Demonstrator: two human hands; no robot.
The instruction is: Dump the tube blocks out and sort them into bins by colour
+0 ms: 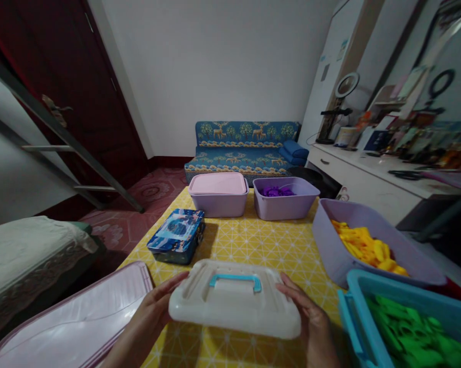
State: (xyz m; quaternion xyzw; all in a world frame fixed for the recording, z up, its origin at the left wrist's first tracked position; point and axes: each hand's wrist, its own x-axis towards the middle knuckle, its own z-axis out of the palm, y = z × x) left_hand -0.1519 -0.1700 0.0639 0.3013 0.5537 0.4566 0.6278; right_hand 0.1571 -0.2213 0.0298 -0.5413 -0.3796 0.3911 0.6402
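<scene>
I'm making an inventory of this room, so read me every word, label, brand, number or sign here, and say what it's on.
None can be read.
Stickers on the white cabinet: too small to read.
Dark blue box on the dresser: too blurred.
Blue tin case: printed picture on the lid; any lettering is too small.
White plastic box between both hands: no lettering visible.

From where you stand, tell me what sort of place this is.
Most likely a room in a home, perhaps a bedroom or living room. A blue deer-patterned sofa stands by the far wall, a white drawer unit crowded with small items is on the right, and a dark red door is at left.
</scene>
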